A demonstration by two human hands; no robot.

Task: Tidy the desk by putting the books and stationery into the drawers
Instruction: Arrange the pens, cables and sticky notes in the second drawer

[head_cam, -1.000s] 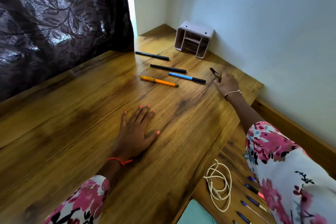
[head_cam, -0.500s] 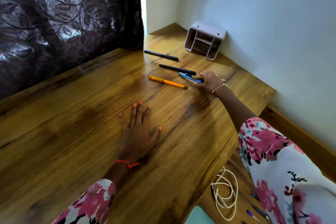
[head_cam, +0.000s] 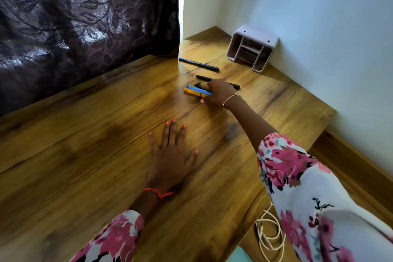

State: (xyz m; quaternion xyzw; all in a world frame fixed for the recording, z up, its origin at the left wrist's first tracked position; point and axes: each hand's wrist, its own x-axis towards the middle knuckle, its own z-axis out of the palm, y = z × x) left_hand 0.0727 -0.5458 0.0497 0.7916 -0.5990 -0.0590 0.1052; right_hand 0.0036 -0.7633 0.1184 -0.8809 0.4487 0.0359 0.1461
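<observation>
Gripping a blue plastic pen (head_cam: 198, 90) in our right hand (head_cam: 219, 92), we rest our left hand (head_cam: 170, 159) flat on the wooden desk (head_cam: 85, 144).

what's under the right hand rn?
Blue pen, orange pen and a short dark pen run under the right hand; their right ends and any grip are hidden.
</observation>
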